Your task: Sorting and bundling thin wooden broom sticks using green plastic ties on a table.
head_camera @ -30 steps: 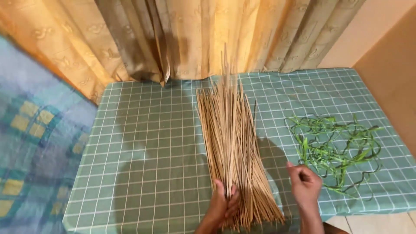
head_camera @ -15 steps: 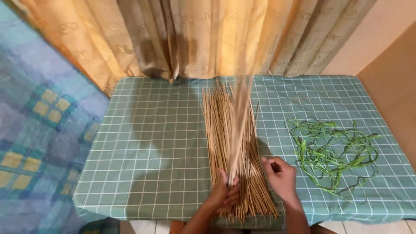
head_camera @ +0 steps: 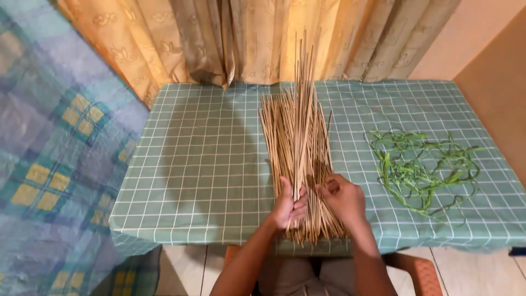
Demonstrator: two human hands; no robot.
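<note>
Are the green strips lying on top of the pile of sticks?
No, the green strips lie apart on the tablecloth, right of the sticks.

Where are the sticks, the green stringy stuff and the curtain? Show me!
sticks (head_camera: 290,137): head view, middle of the pile lying on the table.
green strips (head_camera: 419,164): head view, centre of the loose tangle.
curtain (head_camera: 257,38): head view, a middle fold.

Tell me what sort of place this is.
Probably a room in a home, not a workshop: patterned curtains hang behind a small table under a green checked cloth, and a blue plaid blanket lies alongside.
</note>
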